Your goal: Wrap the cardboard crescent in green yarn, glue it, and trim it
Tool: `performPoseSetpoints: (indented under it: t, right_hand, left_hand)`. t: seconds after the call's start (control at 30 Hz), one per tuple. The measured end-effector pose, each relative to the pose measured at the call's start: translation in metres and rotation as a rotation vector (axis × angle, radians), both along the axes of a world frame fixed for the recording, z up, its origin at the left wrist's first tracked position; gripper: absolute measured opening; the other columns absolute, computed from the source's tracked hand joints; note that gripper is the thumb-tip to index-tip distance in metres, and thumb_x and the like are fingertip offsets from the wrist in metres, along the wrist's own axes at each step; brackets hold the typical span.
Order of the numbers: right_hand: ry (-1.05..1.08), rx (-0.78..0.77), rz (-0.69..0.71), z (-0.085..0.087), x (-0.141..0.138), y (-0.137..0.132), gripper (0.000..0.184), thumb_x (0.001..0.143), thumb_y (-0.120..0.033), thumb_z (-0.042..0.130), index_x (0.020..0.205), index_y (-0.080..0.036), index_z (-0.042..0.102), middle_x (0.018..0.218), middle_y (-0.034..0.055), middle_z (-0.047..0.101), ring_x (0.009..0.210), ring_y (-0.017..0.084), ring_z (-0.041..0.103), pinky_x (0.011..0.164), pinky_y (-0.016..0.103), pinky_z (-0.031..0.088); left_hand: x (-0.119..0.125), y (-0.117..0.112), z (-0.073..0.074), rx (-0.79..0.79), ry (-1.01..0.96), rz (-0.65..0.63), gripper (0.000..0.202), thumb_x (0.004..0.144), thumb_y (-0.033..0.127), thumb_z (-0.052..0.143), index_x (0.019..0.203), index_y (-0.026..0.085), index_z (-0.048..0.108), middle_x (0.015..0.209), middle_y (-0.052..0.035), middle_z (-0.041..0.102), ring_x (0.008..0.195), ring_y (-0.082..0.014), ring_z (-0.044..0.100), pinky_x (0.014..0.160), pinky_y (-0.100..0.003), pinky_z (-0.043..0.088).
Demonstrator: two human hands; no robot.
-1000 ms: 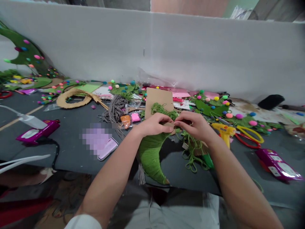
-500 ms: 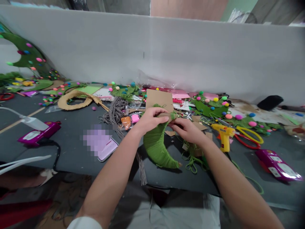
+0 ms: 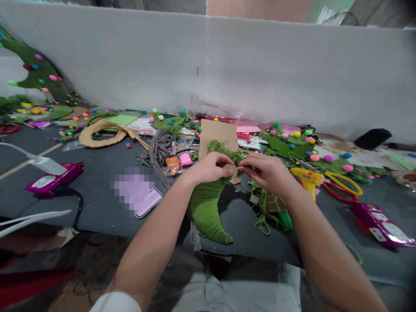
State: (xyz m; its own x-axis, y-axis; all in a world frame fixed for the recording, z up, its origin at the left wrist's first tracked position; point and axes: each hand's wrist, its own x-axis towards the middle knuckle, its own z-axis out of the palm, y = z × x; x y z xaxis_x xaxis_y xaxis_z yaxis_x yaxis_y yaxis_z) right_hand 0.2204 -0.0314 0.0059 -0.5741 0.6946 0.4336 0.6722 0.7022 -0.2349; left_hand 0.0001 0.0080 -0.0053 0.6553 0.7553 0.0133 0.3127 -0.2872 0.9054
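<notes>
Centre of the frame: the left hand [image 3: 211, 168] keeps a closed grip on the top end of a green yarn-wrapped crescent [image 3: 208, 209]; the right hand [image 3: 268, 173] bunches its fingertips alongside, hold unclear. Markings on the purple power strip [image 3: 381, 223], lower right, are unreadable.

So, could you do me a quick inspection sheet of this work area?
Surface: dark table, crowded along the back.
Job's things: green crescent, yarn-wound, bare brown at its near tip; loose green yarn to its right.
Clutter: grey yarn, phone, glue gun, scissors.
Grips: left grip holds the crescent's upper end; right grip is at that end, its hold unclear.
Cables: white cable to a plug on the left purple block; black cable beside it.
Surroundings: pale wall behind; pom-pom-dotted green shape at far left.
</notes>
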Motion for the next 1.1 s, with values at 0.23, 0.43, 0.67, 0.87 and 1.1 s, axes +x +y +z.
performPoseSetpoints:
  t: [0.23, 0.43, 0.67, 0.87, 1.1]
  right_hand:
    - [0.183, -0.121, -0.001, -0.003, 0.006, 0.011, 0.02, 0.096, -0.033, 0.055, 0.09, -0.019, 0.068, 0.079, 0.0045, 0.063, 0.069, 0.015, 0.054, 0.064, 0.027, 0.039]
    - [0.259, -0.246, -0.047, -0.017, 0.01, 0.022, 0.022, 0.095, -0.033, 0.053, 0.089, -0.017, 0.067, 0.075, 0.0023, 0.064, 0.066, 0.014, 0.053, 0.061, 0.025, 0.039]
    - [0.198, -0.305, 0.063, -0.026, -0.015, 0.012, 0.022, 0.097, -0.025, 0.047, 0.094, -0.016, 0.067, 0.092, 0.0069, 0.072, 0.079, 0.017, 0.063, 0.072, 0.028, 0.045]
    - [0.032, -0.263, 0.043, -0.022, -0.023, 0.004, 0.023, 0.099, -0.027, 0.045, 0.095, -0.018, 0.066, 0.088, 0.007, 0.071, 0.075, 0.017, 0.062, 0.07, 0.026, 0.043]
    - [-0.131, -0.084, -0.004, -0.008, -0.023, -0.01, 0.022, 0.099, -0.028, 0.046, 0.095, -0.018, 0.065, 0.085, 0.0065, 0.069, 0.074, 0.017, 0.06, 0.067, 0.027, 0.039]
  left_hand:
    - [-0.003, -0.002, 0.008, 0.118, 0.015, -0.069, 0.033, 0.078, 0.037, 0.067, 0.101, 0.014, 0.071, 0.068, 0.0033, 0.052, 0.062, -0.0105, 0.043, 0.059, -0.025, 0.03]
    - [-0.003, -0.004, 0.009, 0.008, -0.18, 0.03, 0.028, 0.078, 0.03, 0.068, 0.101, 0.015, 0.07, 0.086, -0.0023, 0.066, 0.075, -0.0125, 0.057, 0.069, -0.026, 0.042]
    - [0.0, 0.002, 0.003, -0.056, -0.344, 0.243, 0.031, 0.075, 0.029, 0.071, 0.101, 0.012, 0.068, 0.089, -0.0043, 0.069, 0.075, -0.0122, 0.059, 0.071, -0.026, 0.045]
    - [0.0, 0.005, 0.001, -0.003, -0.299, 0.279, 0.03, 0.075, 0.028, 0.07, 0.1, 0.012, 0.068, 0.09, -0.0041, 0.068, 0.078, -0.0129, 0.059, 0.074, -0.026, 0.044]
    - [0.0, 0.005, -0.001, 0.157, -0.104, 0.258, 0.023, 0.077, 0.026, 0.066, 0.095, 0.012, 0.07, 0.09, -0.005, 0.069, 0.081, -0.0158, 0.06, 0.074, -0.027, 0.045]
